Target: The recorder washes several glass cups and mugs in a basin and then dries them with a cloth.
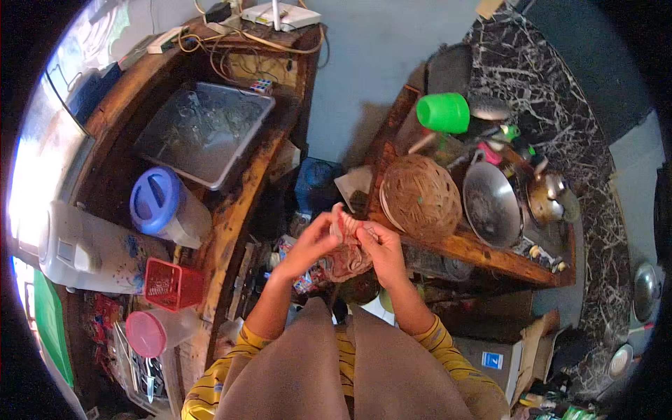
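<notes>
Both of my hands meet in the middle of the view, in front of my body, around a crumpled pinkish-red and pale striped cloth (346, 259). My left hand (309, 245) pinches its upper left part, where a folded end stands up between the fingers. Close beside it, my right hand (382, 252) has its fingertips closed on the upper right edge. The lower part of the cloth hangs in loose folds below the hands, and I cannot make out its full shape.
To the right, a woven basket (420, 196), a wok (492, 204) and a green plastic tub (443, 113) stand on a wooden bench. On the left wooden table are a clear plastic bin (210, 133), a blue-lidded pitcher (168, 203) and a red basket (173, 283). A carton (500, 364) sits lower right.
</notes>
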{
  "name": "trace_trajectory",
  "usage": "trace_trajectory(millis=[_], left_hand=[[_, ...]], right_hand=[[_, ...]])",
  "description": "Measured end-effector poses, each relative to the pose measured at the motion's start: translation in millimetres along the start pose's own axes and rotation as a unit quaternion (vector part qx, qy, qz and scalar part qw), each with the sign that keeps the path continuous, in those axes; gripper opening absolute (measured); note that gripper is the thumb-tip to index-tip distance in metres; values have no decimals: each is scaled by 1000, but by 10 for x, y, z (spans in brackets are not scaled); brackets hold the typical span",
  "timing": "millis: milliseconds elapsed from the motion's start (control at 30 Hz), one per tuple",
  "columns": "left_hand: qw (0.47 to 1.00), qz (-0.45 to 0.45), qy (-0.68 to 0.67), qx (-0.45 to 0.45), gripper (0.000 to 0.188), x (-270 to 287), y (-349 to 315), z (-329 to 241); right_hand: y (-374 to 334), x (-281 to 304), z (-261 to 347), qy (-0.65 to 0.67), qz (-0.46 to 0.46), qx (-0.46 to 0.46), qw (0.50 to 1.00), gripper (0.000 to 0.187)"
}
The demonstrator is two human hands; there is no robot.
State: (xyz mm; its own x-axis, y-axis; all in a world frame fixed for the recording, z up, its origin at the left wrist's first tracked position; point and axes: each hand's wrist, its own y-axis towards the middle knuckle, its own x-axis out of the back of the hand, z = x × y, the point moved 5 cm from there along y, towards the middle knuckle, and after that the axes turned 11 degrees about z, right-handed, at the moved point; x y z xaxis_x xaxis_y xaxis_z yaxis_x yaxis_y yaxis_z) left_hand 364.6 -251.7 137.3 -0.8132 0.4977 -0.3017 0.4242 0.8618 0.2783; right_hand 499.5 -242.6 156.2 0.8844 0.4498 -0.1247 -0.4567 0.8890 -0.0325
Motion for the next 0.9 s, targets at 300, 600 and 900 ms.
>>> trace_trajectory(millis=[300, 600, 900], left_hand=[[966, -202, 147, -59, 19, -507, -942, 99], [785, -305, 537, 57, 24, -2020, -2066, 107], [606, -689, 390, 77, 12, -3935, -4245, 291]], right_hand=[[-683, -39, 184, -75, -23, 97, 992, 16], [-1894, -695, -1, -254, 426, 154, 855, 13], [-3541, -1349, -687, -266, 703, 130, 646, 24]])
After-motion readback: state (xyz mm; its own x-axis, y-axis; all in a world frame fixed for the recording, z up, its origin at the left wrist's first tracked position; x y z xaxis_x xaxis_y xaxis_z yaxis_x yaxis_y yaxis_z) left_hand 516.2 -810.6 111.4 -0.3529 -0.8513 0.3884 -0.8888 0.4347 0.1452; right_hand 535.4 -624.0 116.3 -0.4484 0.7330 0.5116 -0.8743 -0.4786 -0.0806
